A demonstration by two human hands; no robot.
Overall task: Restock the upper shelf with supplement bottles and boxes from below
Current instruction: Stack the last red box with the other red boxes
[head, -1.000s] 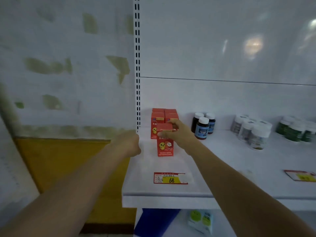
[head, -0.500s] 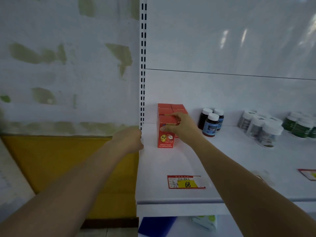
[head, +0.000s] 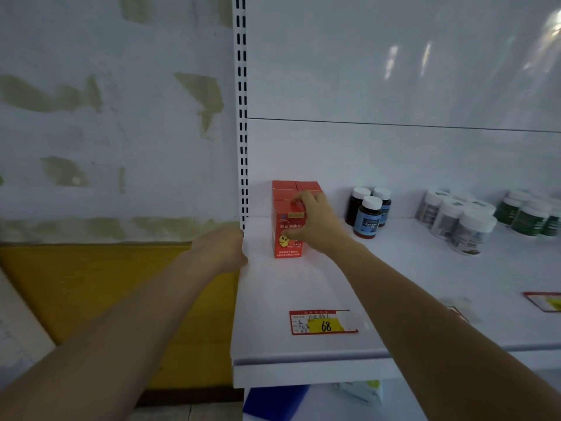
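Note:
A red supplement box [head: 287, 238] with a yellow duck picture stands upright at the back left of the white upper shelf [head: 303, 287]. My right hand [head: 315, 221] grips it from the right side and top. Behind it sit several more red boxes [head: 296, 187], pressed close together. My left hand [head: 223, 249] is curled shut at the shelf's left edge, beside the slotted upright, and holds nothing I can see.
Three dark bottles with white caps [head: 367, 214] stand right of the boxes, then white jars [head: 461, 220] and green jars [head: 529, 215]. A red-and-yellow price tag [head: 323, 322] lies near the front edge. Blue and green packages [head: 273, 399] show on the shelf below.
My right hand has pushed the red box back and left until it stands against the other red boxes. The left hand stayed at the shelf's edge.

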